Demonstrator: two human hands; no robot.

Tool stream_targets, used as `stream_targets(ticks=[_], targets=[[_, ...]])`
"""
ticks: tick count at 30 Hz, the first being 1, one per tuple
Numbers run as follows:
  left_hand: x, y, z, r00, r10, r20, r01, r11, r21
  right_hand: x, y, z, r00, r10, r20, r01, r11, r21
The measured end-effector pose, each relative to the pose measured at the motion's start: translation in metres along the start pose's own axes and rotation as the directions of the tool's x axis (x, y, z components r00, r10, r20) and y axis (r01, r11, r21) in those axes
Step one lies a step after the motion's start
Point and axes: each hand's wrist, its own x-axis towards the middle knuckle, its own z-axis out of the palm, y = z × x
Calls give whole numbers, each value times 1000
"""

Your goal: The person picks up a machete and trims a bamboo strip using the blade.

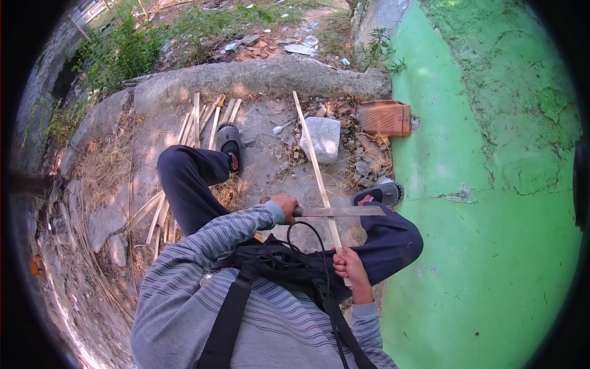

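My left hand (283,209) is closed round the handle of a long knife (344,211), whose blade points right and lies across a pale strip of wood or bamboo (314,161). Lower down, my right hand (351,267) grips the strip near its bottom end. From there the strip runs up and slightly left, past a pale stone block (321,139). The blade crosses it just above my right hand, between my bent knees.
More pale strips (196,120) lie beyond my left shoe (230,146) and beside my left leg. An orange hollow brick (385,119) sits against the green wall (479,258) at right. A low concrete ledge (258,77) runs across the far side. A black cable (319,237) loops near my lap.
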Motion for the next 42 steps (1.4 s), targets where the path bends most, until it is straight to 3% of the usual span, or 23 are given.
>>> stream_targets(ticks=[2,4,8,10,12,14,17,22,24,28,30,33,36,38,42], targets=[[14,-10,-3,999,-40,7,40,999,-19,0,5,1,1000,-2,-14,1,999,-41],[36,-25,-11,979,-199,-38,196,978,-65,-1,2,4,1000,-9,-15,8,998,-62],[29,-17,-34,987,-147,-64,146,989,-21,-3,-5,3,1000,-3,-18,2,999,-51],[19,-11,-28,990,-138,-38,137,990,-26,-5,-8,4,1000,1,-3,-1,1000,-6],[10,-7,-19,999,-20,41,19,1000,11,-3,-6,3,1000,-1,-4,1,999,-35],[15,-13,-14,998,-42,47,41,999,27,-2,0,3,1000,10,-4,-10,998,-65],[47,-34,-27,947,-319,-44,314,944,-99,-2,3,6,999,13,-35,-16,996,-86],[48,-29,-39,959,-274,-76,268,960,-80,-6,-3,1,1000,20,9,-20,1000,4],[38,-23,-33,989,-146,-8,145,989,-38,-8,-2,1,1000,22,4,-22,1000,-6],[34,-26,-26,985,-171,36,173,984,-45,-11,-2,9,1000,25,-13,-26,998,-57],[59,-52,-24,958,-283,-42,281,958,-47,-19,-1,14,1000,23,-17,-24,998,-60],[64,-55,-43,952,-279,-123,275,960,-52,-26,-4,9,1000,21,-4,-21,999,-31],[49,-39,-46,970,-230,-76,227,972,-54,-22,-6,2,998,32,47,-36,995,96],[46,-34,-42,979,-200,46,201,979,-17,-16,-8,2,996,57,71,-69,980,184],[65,-68,-41,954,-299,2,299,954,-7,-34,-7,10,995,73,73,-82,988,131]])
